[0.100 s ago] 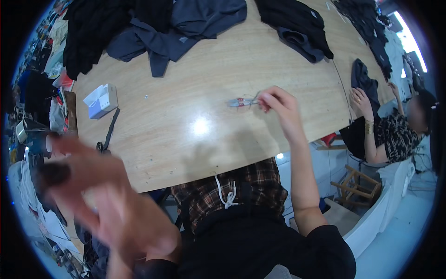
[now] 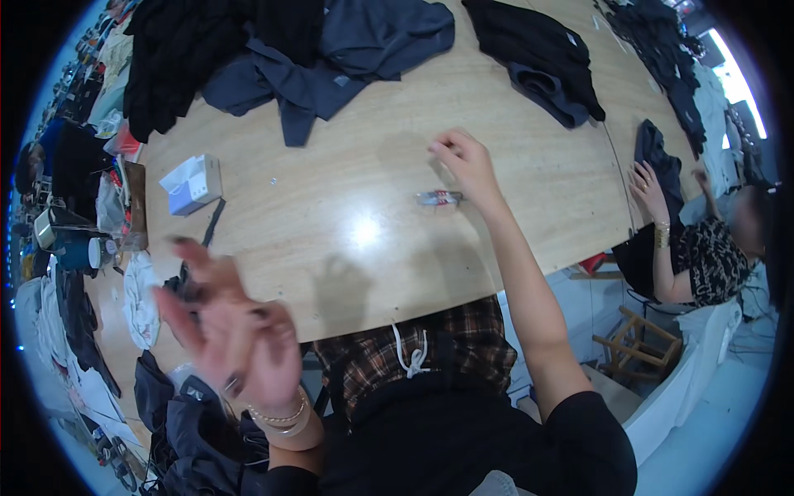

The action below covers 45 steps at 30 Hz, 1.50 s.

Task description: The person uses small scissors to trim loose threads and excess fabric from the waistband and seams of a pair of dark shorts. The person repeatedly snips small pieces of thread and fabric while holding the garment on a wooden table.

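The right hand has lifted off the small striped tube, which now lies just beside its wrist on the wooden bench; the fingers are loosely curled, empty. The left hand hangs blurred, fingers spread, near the white box.

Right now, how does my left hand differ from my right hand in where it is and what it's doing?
The left hand is raised close to the camera, blurred, fingers spread and holding nothing visible, off the wooden table; the right hand is stretched far out over the table, sharp, fingers curled. The left hand wears gold bracelets at the wrist; the right wrist is bare. The right hand sits just above a small pen-like tool; the left is near nothing comparable. Both are bare.
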Each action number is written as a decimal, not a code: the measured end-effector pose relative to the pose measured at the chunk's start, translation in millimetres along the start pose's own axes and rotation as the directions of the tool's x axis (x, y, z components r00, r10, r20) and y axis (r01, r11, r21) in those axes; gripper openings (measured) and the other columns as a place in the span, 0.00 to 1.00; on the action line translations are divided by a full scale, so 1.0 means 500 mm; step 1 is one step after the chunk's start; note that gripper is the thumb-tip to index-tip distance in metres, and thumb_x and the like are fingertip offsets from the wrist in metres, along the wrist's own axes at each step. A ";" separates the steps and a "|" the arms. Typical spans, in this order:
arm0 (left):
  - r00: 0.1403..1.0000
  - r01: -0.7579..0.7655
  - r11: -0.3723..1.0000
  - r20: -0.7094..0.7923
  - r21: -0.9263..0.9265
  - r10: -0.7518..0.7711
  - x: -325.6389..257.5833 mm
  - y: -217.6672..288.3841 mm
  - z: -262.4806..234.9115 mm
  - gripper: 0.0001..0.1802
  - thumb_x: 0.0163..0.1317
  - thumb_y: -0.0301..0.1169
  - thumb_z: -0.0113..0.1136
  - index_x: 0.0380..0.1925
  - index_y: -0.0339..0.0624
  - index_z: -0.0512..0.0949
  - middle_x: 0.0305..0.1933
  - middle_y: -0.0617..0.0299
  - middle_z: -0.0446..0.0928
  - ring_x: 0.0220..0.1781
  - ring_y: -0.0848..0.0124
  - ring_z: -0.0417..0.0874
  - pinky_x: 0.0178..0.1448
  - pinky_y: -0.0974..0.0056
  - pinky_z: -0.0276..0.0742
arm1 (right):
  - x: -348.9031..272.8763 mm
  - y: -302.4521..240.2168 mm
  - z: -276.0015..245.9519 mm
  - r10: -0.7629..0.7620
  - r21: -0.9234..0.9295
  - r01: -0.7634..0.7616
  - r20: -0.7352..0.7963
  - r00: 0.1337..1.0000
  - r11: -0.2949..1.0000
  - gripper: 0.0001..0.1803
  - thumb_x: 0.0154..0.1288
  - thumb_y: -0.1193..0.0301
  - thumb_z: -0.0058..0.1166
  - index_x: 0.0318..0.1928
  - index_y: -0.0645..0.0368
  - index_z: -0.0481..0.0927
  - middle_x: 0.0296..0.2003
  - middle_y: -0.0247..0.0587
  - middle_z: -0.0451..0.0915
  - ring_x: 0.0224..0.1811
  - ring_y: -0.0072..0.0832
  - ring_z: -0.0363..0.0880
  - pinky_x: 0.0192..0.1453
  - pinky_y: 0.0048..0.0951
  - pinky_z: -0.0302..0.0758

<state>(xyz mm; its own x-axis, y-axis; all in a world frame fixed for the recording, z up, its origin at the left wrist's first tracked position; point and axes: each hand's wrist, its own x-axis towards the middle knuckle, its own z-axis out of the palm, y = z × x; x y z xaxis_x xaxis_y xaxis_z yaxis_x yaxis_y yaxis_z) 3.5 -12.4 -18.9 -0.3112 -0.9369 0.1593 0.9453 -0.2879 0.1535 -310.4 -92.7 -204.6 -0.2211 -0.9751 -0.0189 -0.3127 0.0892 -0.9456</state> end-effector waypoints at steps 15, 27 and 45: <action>0.846 0.438 0.739 -0.513 0.511 -0.146 -0.195 -0.106 -0.167 0.16 0.80 0.35 0.49 0.56 0.33 0.74 0.49 0.53 0.80 0.45 0.71 0.80 0.59 0.63 0.78 | 0.516 -0.232 0.146 0.042 0.801 0.007 -0.041 0.998 0.598 0.21 0.64 0.60 0.67 0.47 0.67 0.88 0.46 0.41 0.88 0.49 0.32 0.85 0.58 0.30 0.74; 0.919 0.297 0.604 -0.393 0.740 0.028 -0.214 -0.090 -0.140 0.13 0.79 0.29 0.51 0.55 0.33 0.77 0.51 0.55 0.82 0.47 0.74 0.79 0.61 0.66 0.76 | 0.504 -0.096 0.157 0.021 -0.191 -0.016 0.022 1.000 0.981 0.47 0.64 0.50 0.66 0.73 0.71 0.66 0.79 0.47 0.60 0.83 0.42 0.52 0.81 0.55 0.56; 0.968 0.123 0.583 -0.226 0.803 0.107 -0.190 -0.051 -0.311 0.43 0.74 0.36 0.62 0.80 0.41 0.49 0.78 0.50 0.61 0.77 0.60 0.69 0.80 0.52 0.69 | -0.164 -0.413 -0.032 -0.629 0.542 0.321 0.701 0.337 0.776 0.19 0.68 0.69 0.65 0.57 0.62 0.86 0.67 0.49 0.78 0.73 0.41 0.71 0.77 0.41 0.65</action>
<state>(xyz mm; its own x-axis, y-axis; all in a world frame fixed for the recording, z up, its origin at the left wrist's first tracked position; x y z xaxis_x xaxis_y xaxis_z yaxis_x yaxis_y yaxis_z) 24.1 53.3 -189.7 -0.1777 -0.9828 -0.0499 0.4339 -0.1238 0.8924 -242.5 -28.1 -2.7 0.7693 -0.5273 0.3607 0.1873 -0.3537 -0.9164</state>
